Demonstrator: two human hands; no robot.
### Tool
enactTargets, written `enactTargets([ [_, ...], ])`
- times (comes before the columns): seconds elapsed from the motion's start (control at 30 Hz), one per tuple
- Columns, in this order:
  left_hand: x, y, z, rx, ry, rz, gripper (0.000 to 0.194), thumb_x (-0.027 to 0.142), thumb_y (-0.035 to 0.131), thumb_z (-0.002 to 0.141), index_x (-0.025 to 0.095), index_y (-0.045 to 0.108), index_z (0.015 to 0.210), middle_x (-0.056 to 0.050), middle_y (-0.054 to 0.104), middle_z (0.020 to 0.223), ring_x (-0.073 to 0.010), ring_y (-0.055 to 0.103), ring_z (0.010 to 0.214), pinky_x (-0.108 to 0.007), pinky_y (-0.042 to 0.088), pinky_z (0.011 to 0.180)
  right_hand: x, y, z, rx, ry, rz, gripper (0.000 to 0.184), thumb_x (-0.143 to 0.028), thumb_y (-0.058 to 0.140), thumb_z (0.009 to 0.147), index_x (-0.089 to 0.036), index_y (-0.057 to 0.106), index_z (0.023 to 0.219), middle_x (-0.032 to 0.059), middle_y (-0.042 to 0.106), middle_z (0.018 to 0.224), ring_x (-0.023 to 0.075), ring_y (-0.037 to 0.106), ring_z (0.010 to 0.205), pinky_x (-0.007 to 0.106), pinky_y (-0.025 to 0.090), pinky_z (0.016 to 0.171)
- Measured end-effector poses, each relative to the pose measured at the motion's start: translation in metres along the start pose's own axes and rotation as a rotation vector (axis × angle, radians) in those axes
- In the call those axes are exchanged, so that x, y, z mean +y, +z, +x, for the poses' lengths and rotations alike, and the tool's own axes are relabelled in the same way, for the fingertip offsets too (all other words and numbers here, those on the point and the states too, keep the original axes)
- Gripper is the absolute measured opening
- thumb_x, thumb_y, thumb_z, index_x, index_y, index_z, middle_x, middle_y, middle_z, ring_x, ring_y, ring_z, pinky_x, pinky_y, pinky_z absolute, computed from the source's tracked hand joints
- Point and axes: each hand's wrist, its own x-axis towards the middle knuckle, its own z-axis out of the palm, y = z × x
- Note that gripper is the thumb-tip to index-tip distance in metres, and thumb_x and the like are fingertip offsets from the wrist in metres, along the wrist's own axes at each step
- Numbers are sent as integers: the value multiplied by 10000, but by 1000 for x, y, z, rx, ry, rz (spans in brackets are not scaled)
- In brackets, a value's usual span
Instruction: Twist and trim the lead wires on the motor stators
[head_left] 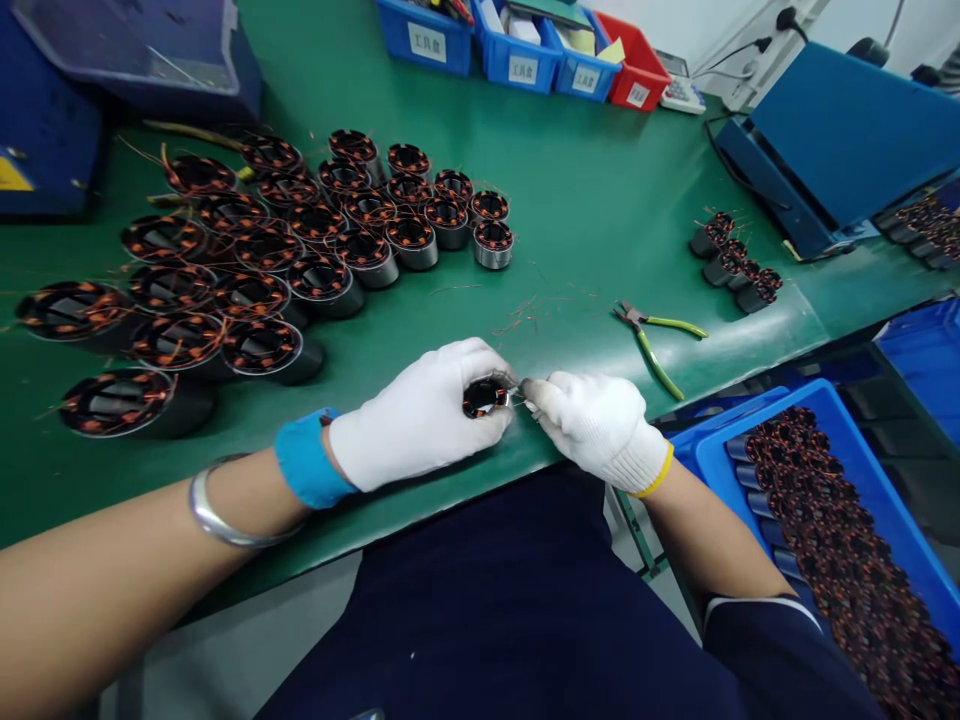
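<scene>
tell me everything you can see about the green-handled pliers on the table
The pliers have a dark, metal-looking head and two slim yellow-green handles, plastic-coated by the look. They lie on the green tabletop, handles spread, head pointing forward and left. They sit beyond the gloved right hand, to its right; no hand touches them.

white gloves (420, 415) — blue wristband (309, 462)

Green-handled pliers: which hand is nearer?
Right. The right hand is close to the pliers, on their near side; the left hand is farther left, holding a wound stator.
</scene>
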Motion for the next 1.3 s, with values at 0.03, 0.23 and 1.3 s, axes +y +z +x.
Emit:
enactTargets([
  [0.03,0,1,0,-2,10,22,198,260,558,740,155,635,890,-54,620,879,-194,579,793,-340,496,742,1,-2,-2,-8,-10,-12,344,-337,312,994,-242,601,1155,43,658,821,176,598,628,330,122,512],
  [0.23,-2,12,-2,60,77,112,105,187,483,718,167,549,797,-63,561,819,-204,508,746,-352,448,685,5,-9,-13,-11,4,-14,332,-318,340,982,-247,609,1165,31,665,791,167,590,599,317,146,516],
  [1.3,2,18,-9,99,-14,139,175,220,530,703,158,510,866,-84,552,829,-238,531,751,-406,460,686,27,-4,54,-743,166,1603,171,-261,721,744,-108,643,734,4,668,555,73,594,455,170,521,497],
])
